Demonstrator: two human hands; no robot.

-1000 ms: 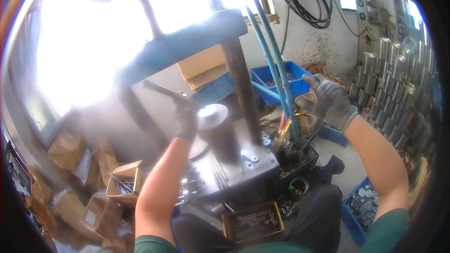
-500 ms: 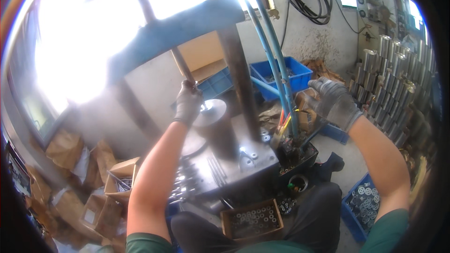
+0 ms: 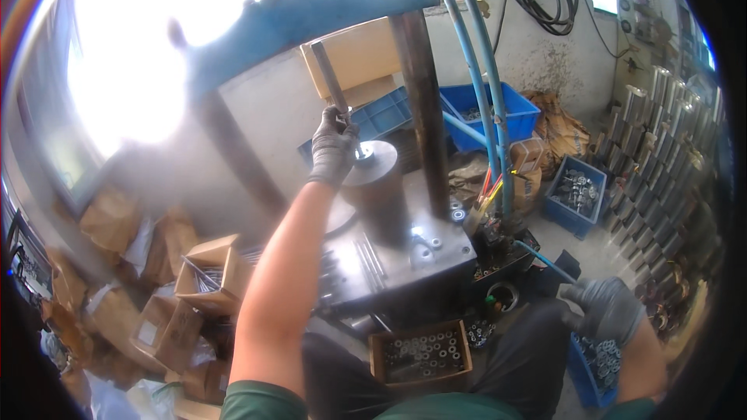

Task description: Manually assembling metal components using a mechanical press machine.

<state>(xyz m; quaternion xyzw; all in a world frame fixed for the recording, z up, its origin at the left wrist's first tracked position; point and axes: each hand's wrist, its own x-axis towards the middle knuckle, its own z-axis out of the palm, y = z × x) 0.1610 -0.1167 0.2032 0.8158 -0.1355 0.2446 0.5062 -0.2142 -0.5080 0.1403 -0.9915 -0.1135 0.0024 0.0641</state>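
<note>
My gloved left hand (image 3: 333, 148) grips a long metal rod (image 3: 327, 82) and holds it nearly upright over the dark round cylinder (image 3: 376, 187) on the blue press's steel table (image 3: 405, 260). My gloved right hand (image 3: 603, 307) is low at the right, over a blue bin of small metal parts (image 3: 593, 365); whether it holds anything is not visible. A black column (image 3: 420, 101) of the press rises just right of the cylinder.
An open cardboard box of small rings (image 3: 422, 351) sits on my lap. More cardboard boxes (image 3: 206, 268) pile at the left. Blue crates (image 3: 490, 109) stand behind the press, blue hoses (image 3: 486, 101) hang beside the column, and metal tubes (image 3: 669, 155) lean at the right.
My left hand has raised the rod from lying across the cylinder to nearly upright. My right hand dropped from beside the hoses down to the blue bin at the lower right.
</note>
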